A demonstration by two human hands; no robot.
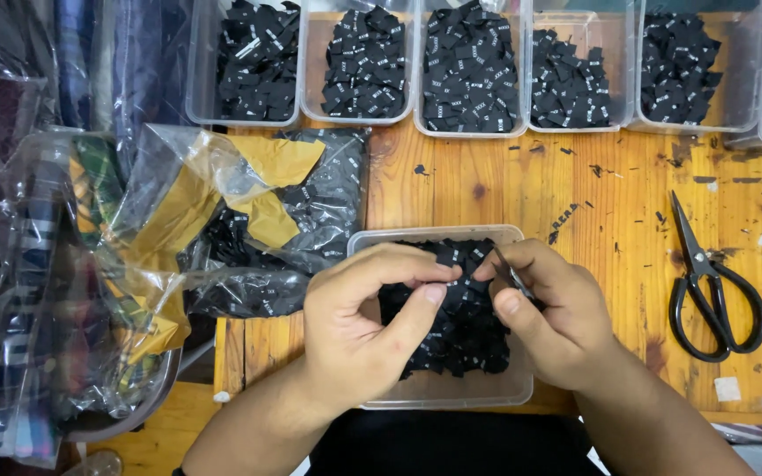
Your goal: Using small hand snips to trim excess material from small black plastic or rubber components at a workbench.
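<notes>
Head view
Left hand: lower middle of the frame, over the near tub; thumb and forefinger pressed together, pinching one end of a small black label.
Right hand: just right of the left hand, its fingers curled in, thumb and forefinger closed on the other end of the same label; a thin grey strip shows between them, too small to tell what it is.
Label held: between the two sets of fingertips, which nearly touch, right above the heap in the tub.
Near tub: clear plastic, at the lower middle of the worktop, holding a loose heap of black labels with small white markings.
Back row of tubs: six clear tubs side by side along the top edge, each with its own pile of the same black labels; the outermost right one is cut off by the frame.
Plastic bag: left of the near tub, touching its corner, crumpled and clear, with more black labels and yellow paper inside.
Bagged cloth: far left, checked fabric in clear wrap.
Scissors: black-handled, lying closed on the right of the worktop, well apart from the hands.
Worktop: orange-brown wood, scuffed, speckled with black scraps.
</notes>
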